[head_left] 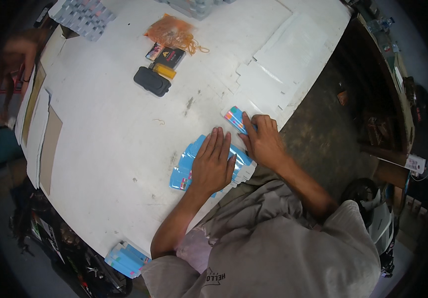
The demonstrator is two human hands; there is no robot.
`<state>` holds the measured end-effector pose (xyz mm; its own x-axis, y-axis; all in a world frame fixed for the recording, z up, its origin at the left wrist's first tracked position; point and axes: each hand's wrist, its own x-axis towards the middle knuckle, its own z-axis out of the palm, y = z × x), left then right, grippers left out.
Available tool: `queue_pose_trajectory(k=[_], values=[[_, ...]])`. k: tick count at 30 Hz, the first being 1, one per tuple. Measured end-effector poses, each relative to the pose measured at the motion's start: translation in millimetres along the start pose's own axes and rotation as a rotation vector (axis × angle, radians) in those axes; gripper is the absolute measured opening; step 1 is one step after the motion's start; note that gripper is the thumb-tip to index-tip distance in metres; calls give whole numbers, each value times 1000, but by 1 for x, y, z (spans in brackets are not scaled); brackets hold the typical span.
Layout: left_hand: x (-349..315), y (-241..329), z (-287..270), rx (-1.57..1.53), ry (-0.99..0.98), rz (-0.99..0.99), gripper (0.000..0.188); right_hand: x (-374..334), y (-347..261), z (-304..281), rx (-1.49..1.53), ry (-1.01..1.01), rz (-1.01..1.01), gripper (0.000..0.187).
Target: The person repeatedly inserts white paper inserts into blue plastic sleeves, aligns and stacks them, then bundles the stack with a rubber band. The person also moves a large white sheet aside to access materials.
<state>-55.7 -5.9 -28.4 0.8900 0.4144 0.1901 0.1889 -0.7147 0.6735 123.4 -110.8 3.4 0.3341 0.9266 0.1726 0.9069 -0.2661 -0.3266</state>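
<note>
A fanned pile of flat, glossy blue carton blanks lies at the near edge of the white table. My left hand rests palm down on the pile with its fingers stretched out, covering the middle of it. Just beyond and to the right, a small blue carton with coloured patches lies on the tabletop. My right hand grips that carton's near end between thumb and fingers. Part of the carton is hidden under the fingers.
Farther off on the table are an orange plastic bag with rubber bands, a black case and a yellow lighter-like item. White flat sheets lie at right. More blue cartons sit at lower left. Another person's arm shows at far left.
</note>
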Motion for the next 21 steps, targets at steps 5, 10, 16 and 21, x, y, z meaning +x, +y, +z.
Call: queue_pose_trajectory(k=[5,10,16,21], values=[[4,9,-13,382,-208,158,68,-9,-19,-13,759,-163,271,24],[0,0,-13,206,-222,177,70,9,2,-8,217,214,202,26],[2,6,-14,186,-218,83,60,-6,26,14,205,124,31,50],[2,1,-9,224,-82,140,55,3,2,11,96,117,104,39]])
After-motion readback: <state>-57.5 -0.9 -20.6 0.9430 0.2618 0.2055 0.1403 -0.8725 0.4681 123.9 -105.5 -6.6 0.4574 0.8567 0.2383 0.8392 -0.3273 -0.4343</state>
